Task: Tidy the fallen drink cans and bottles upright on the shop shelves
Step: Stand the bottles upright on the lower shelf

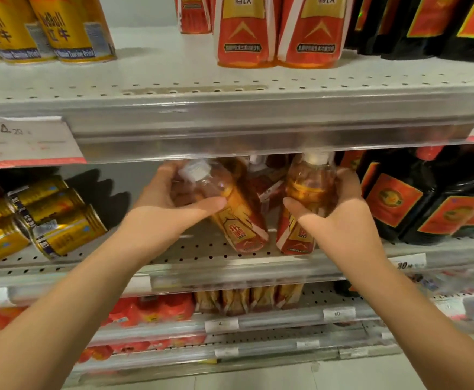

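Left grip (pixel 168 204) clasps the leaning bottle (pixel 238 218), right grip (pixel 342 209) the nearly upright bottle (pixel 306 190).

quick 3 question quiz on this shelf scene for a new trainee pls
1. True or false: the gold metal cans on the middle shelf lie on their sides.
2. The left hand grips a clear plastic orange-labelled bottle that is: A tilted, B lying flat, C upside down.
3. Fill in: the right hand grips a second such bottle with a ____ cap.
Key: 1 true; 2 A; 3 white.
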